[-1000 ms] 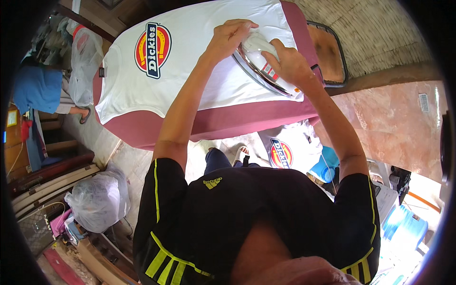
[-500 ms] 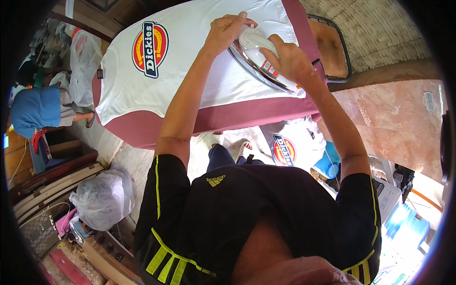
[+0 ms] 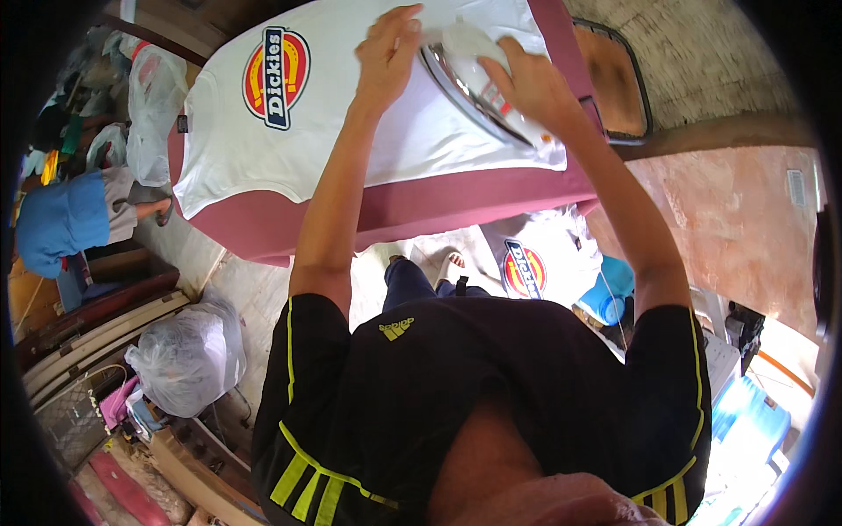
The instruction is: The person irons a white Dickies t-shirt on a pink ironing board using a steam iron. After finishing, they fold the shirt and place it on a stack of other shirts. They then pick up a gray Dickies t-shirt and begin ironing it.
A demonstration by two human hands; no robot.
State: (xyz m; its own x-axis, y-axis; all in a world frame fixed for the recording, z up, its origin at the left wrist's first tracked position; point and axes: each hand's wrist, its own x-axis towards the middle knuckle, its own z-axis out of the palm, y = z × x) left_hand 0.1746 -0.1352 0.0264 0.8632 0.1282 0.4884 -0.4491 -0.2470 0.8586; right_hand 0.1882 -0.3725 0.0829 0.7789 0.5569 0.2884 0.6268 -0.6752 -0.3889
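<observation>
A white T-shirt (image 3: 351, 131) with a red, yellow and blue emblem lies spread over the maroon ironing board (image 3: 421, 203). My right hand (image 3: 537, 86) is closed round the handle of a white and chrome iron (image 3: 478, 92). The iron rests over the shirt's lower end, toward the board's right side. Just left of the iron, my left hand (image 3: 388, 51) hovers over or lightly touches the shirt; I cannot tell which. Its fingers are stretched out and slightly smeared, with nothing visible in them.
Another white shirt with an emblem (image 3: 526, 263) hangs below the board's near edge. Stuffed plastic bags (image 3: 189, 359) stand to the left. Another person in a blue top (image 3: 66, 219) is at the far left. A blue container (image 3: 610, 294) sits lower right, beside a brownish-pink panel (image 3: 719, 228).
My left hand has moved left and away from the iron. My right hand and the iron have shifted slightly. The person at the far left has changed posture a little.
</observation>
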